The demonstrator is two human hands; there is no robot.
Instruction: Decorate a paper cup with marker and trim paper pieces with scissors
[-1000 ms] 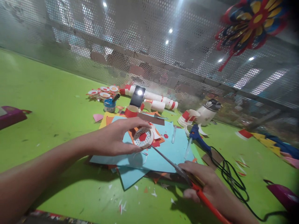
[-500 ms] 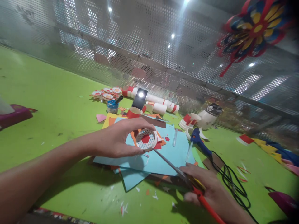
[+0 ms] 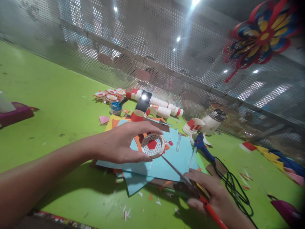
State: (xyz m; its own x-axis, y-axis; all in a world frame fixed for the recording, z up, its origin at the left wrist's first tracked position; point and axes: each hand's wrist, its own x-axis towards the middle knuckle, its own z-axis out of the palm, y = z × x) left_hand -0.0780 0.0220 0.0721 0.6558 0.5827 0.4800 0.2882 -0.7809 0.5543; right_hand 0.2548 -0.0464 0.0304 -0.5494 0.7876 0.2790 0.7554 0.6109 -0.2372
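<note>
Between thumb and fingers, my left hand [image 3: 126, 143] grips a small round paper cup base [image 3: 158, 147], its inside dotted blue with a red shape in the middle. My right hand [image 3: 209, 194] is closed on a pair of scissors [image 3: 175, 170] with red and yellow handles. The scissor tips touch or nearly touch the lower right rim of the cup base. Beneath both lie light blue paper sheets [image 3: 143, 183], with orange scraps partly hidden behind my left hand.
A blue glue gun [image 3: 205, 149] with a black cord [image 3: 234, 184] lies right of the paper. Behind are a blue-lidded jar [image 3: 116, 108], a dark phone-like object [image 3: 144, 101] with a bright light, white-and-red paper tubes [image 3: 164, 104], stacked cups [image 3: 194, 125] and decorated discs [image 3: 111, 95].
My left hand and the cup base have shifted slightly right and down, and the cup base's inside shows a little more. The scissors have stayed at its rim.
</note>
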